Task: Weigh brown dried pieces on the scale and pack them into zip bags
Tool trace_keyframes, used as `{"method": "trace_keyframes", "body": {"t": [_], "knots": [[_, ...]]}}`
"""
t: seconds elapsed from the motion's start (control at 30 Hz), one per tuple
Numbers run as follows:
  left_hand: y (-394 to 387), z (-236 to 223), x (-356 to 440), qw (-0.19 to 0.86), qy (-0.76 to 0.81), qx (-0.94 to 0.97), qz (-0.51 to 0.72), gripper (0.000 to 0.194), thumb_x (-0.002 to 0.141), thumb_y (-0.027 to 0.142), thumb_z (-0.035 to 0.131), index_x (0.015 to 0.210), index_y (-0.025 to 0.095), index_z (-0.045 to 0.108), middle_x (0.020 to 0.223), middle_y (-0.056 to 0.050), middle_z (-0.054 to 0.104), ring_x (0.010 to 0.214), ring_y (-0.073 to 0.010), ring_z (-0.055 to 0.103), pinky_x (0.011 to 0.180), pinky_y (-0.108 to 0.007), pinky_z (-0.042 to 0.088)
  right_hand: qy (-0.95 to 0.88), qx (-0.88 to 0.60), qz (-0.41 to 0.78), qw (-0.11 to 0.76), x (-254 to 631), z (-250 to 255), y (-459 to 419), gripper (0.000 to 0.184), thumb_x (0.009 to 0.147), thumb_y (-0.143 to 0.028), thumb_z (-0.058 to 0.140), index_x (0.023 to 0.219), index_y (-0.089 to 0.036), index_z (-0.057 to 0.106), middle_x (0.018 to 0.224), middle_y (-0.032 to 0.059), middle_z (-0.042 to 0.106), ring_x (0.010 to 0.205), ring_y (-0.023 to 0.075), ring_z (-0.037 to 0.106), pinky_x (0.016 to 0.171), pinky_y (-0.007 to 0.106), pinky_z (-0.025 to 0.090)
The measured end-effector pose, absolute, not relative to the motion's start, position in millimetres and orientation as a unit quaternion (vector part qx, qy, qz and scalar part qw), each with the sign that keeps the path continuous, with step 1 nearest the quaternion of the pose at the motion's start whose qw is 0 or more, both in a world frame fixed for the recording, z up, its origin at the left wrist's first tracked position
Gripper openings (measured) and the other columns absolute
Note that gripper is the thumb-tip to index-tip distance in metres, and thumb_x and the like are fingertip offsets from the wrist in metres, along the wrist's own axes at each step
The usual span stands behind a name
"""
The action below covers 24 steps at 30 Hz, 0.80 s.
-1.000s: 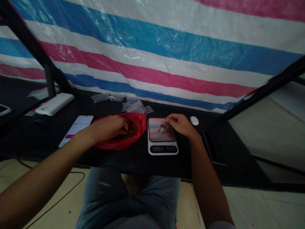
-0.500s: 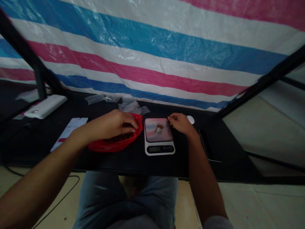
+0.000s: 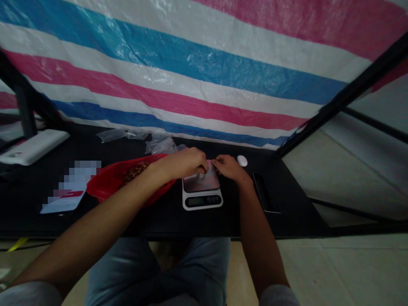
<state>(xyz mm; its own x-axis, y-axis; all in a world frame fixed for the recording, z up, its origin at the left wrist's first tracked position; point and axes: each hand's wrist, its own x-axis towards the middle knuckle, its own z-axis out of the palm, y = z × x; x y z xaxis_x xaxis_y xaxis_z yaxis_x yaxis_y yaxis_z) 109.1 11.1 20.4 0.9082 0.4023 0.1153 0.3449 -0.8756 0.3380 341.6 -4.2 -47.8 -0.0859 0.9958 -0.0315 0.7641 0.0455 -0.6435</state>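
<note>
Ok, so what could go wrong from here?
The left hand, close over the small cup, might tip it on the scale. The right hand is at the scale's far right corner; a brush there could skew the reading. The left forearm crosses the open red bag and might drag it, spilling the brown pieces.

Wearer's clothing: plain grey short sleeves, the left sleeve (image 3: 33, 293) at lower left of the frame, the right sleeve (image 3: 278, 295) at lower right; faded blue jeans (image 3: 127, 272), bottom centre; left hand (image 3: 193, 163) and right hand (image 3: 228, 167) bare
</note>
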Motion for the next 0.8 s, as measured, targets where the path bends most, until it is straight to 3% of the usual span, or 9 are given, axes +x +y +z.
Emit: {"method": "trace_keyframes", "body": {"t": [0.3, 0.63, 0.8], "knots": [[11, 22, 111, 0.163, 0.181, 0.966, 0.086, 0.022, 0.09, 0.008, 0.065, 0.091, 0.022, 0.082, 0.095, -0.004, 0.08, 0.092, -0.0196, 0.074, 0.086, -0.028, 0.051, -0.634, -0.664, 0.334, 0.213, 336, -37, -11, 0.039, 0.102, -0.039, 0.057, 0.069, -0.019, 0.06, 0.059, 0.0043, 0.069, 0.049, 0.0146, 0.064, 0.047, 0.023, 0.047], [10, 18, 116, 0.196, 0.193, 0.951, 0.144, 0.015, 0.087, 0.005, 0.073, 0.095, 0.017, 0.078, 0.095, -0.004, 0.078, 0.086, -0.0162, 0.073, 0.08, -0.025, 0.051, -0.573, -0.684, 0.41, 0.19, 336, -38, -11, 0.038, 0.103, -0.027, 0.048, 0.067, -0.02, 0.058, 0.051, 0.0067, 0.067, 0.044, 0.0221, 0.068, 0.048, 0.033, 0.057], [10, 16, 116, 0.192, 0.201, 0.948, 0.153, 0.014, 0.088, 0.012, 0.075, 0.101, 0.017, 0.077, 0.098, -0.005, 0.077, 0.088, -0.018, 0.073, 0.08, -0.027, 0.052, -0.582, -0.679, 0.406, 0.189, 334, -36, -13, 0.037, 0.104, -0.027, 0.05, 0.069, -0.019, 0.059, 0.05, 0.0043, 0.066, 0.043, 0.0198, 0.067, 0.045, 0.028, 0.054]]}}
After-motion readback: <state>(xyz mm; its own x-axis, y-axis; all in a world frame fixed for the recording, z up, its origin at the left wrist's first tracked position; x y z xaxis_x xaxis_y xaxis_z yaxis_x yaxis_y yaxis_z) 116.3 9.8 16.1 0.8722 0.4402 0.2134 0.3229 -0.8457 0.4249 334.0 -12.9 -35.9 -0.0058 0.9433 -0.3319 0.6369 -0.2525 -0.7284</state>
